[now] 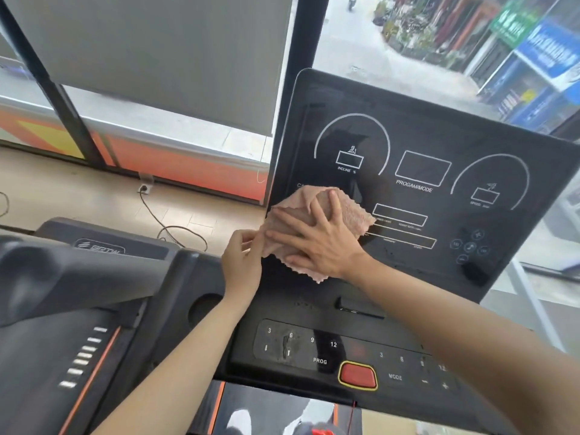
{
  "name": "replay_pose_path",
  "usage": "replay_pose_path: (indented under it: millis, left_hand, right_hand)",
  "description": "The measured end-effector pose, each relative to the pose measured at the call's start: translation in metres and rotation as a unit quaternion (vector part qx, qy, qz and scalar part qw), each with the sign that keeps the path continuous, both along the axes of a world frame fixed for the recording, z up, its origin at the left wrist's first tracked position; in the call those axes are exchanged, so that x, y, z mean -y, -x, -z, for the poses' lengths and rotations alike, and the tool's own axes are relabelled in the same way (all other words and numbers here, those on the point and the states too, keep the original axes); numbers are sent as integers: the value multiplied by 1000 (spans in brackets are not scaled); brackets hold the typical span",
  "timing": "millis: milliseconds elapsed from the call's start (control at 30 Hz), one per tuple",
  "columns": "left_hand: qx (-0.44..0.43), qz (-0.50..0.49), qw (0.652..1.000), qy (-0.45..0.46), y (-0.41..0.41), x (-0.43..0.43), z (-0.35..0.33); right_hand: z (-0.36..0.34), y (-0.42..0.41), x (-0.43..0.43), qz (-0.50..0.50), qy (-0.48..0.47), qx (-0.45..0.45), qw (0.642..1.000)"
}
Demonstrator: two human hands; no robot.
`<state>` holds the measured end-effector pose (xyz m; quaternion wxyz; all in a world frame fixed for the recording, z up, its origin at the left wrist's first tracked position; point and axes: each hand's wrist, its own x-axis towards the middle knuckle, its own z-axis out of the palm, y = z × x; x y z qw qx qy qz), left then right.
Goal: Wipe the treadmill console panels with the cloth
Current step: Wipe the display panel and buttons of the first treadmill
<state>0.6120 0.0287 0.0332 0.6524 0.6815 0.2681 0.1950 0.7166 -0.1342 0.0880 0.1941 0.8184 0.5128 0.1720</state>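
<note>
Open panel right, crowded left

I see the display panel bare to the right of the cloth, and the keypad below is open too; the next treadmill stands just beside the left edge, the window post behind.

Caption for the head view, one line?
The right hand presses a pink cloth on the treadmill display panel while the left hand pinches its edge.

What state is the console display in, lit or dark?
Dark. The display panel shows only printed white outlines; its readout windows hold no digits or glow. The right hand presses the cloth on it.
</note>
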Motion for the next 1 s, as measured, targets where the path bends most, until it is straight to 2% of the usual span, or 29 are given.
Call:
replay_pose_path:
  millis: [100,267,467,600,767,1000]
  left_hand:
    - [31,0,1000,4,6,7,3]
    - [38,-1,999,5,11,12,13]
    - [27,25,999,-35,13,11,14]
    - [29,30,998,-40,15,14,13]
    - [30,35,998,-36,17,18,14]
    - [31,40,997,-51,18,23,21]
  right_hand:
    - [-8,-9,1,-21,-10,17,1000]
    - [-51,-36,-7,52,-91,46,993]
    - [-124,-75,-4,119,-175,88,973]
    - [-136,-84,3,153,-209,112,959]
    - [-96,-63,17,154,-209,119,958]
    - [16,2,60,152,-157,68,973]
